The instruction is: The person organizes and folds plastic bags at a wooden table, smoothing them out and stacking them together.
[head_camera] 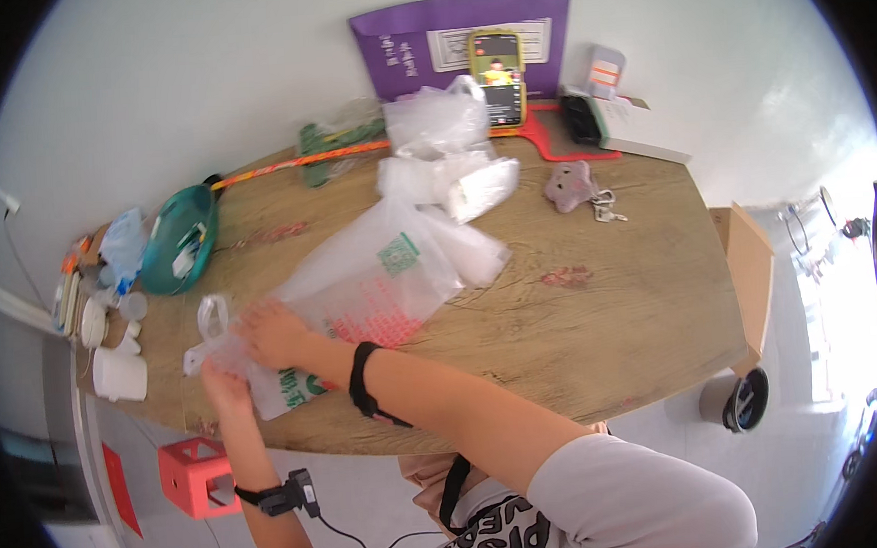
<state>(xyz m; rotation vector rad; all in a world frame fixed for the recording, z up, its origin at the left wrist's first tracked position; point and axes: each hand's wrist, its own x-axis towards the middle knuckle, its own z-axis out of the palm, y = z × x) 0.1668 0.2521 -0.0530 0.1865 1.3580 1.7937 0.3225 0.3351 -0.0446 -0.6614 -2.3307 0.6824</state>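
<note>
A translucent plastic carrier bag (368, 281) with red and green print lies spread flat at the left-centre of the wooden table. My left hand (225, 386) grips its gathered end, near a looped handle (212, 315). Just beside it, my right hand (274, 335) lies over the bag's upper side. Motion blurs its fingers, and whether they pinch the film cannot be seen. Beyond the bag's far end sit a folded stack of clear plastic bags (438, 121) and a crumpled white plastic packet (482, 188).
A phone (499, 81) leans against a purple bag (409, 60) by the wall. A teal basket (178, 239) and white jug (120, 374) stand left. Keys (608, 209) with a plush charm (571, 186) lie right. Below are a red stool (185, 477) and bin (746, 401).
</note>
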